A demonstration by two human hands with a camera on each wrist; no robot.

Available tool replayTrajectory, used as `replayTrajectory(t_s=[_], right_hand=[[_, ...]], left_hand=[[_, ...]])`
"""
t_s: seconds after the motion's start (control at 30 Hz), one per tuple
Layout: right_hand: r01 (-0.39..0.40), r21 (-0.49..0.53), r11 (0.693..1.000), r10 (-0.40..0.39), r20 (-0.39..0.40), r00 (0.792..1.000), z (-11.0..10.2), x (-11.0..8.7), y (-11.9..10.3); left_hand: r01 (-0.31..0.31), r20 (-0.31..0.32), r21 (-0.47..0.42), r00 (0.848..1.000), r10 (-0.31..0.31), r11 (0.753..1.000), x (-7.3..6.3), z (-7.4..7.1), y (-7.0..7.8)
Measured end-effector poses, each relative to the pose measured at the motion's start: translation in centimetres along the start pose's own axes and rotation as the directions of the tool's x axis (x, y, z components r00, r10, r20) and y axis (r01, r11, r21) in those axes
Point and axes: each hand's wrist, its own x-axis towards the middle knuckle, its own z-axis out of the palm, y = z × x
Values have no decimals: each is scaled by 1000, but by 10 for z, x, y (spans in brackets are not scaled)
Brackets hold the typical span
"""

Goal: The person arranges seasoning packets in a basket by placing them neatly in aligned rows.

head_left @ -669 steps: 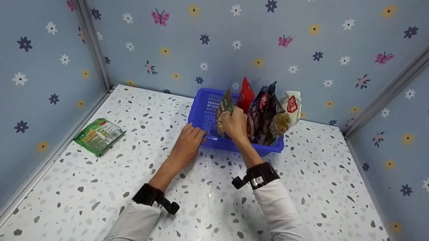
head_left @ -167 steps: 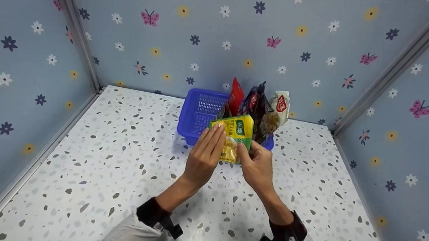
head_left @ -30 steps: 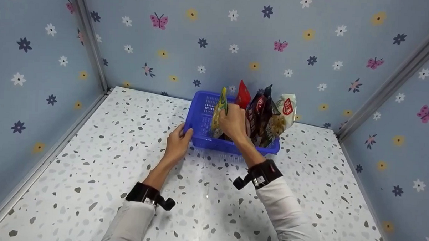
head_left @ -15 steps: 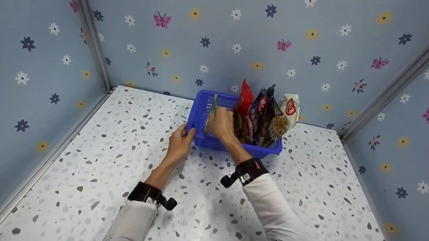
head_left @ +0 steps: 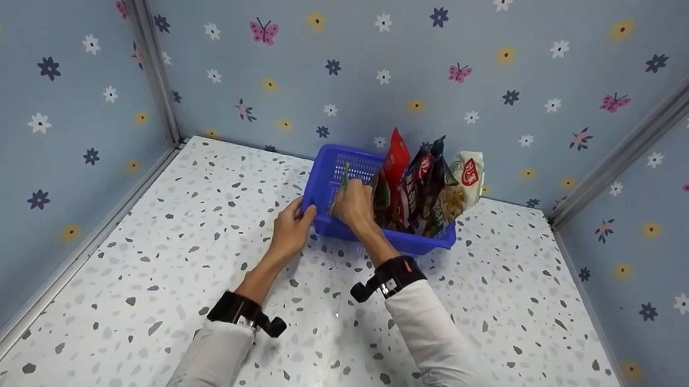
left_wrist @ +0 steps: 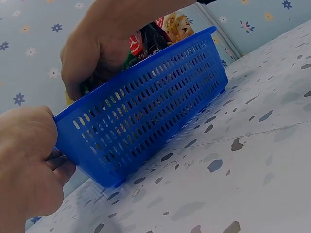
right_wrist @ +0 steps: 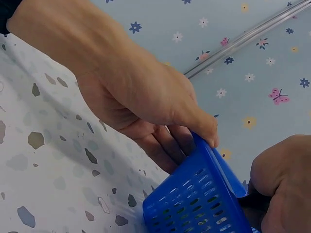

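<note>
A blue plastic basket (head_left: 389,239) stands against the back wall. My left hand (head_left: 288,233) pinches its left rim near the front corner, thumb on top, as the right wrist view also shows. Inside the basket's left part, my right hand (head_left: 355,206) holds a green and yellow food packet (head_left: 346,172) upright by its upper part; the hand hides most of it. To its right stand a red packet (head_left: 397,155), a brown-green packet (head_left: 381,197), dark purple packets (head_left: 414,187) and a cream-topped packet (head_left: 465,177), leaning side by side.
The basket rests on a white speckled table (head_left: 207,200). Flowered blue panels (head_left: 355,56) enclose the back and both sides, with metal strips (head_left: 153,78) at the corners. A black camera band (head_left: 399,274) sits on each wrist.
The green and yellow packet was first on the table, then in both hands. Over the last second my right hand moved it left and lower in the basket; my left hand stayed on the rim.
</note>
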Motion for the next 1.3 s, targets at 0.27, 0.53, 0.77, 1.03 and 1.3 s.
replayTrajectory(t_s=[0.27, 0.53, 0.77, 1.03, 1.3], right_hand=[[20, -22, 1000, -21, -18, 1000, 1, -3, 2], [66, -212, 975, -92, -118, 989, 4, -8, 2], [50, -292, 955, -101, -160, 982, 0, -11, -1], [93, -366, 926, -163, -166, 973, -2, -11, 4], [49, -321, 946, -101, -146, 984, -4, -12, 6]], left_hand=[[-7, 8, -15, 1000, 7, 1000, 0, -1, -1], [-7, 2, 5, 1000, 7, 1000, 0, 0, -1], [-27, -13, 12, 1000, 27, 1000, 1, 1, 0], [-14, -27, 13, 1000, 14, 1000, 2, 1, 0], [-6, -12, 0, 1000, 6, 1000, 1, 1, -2]])
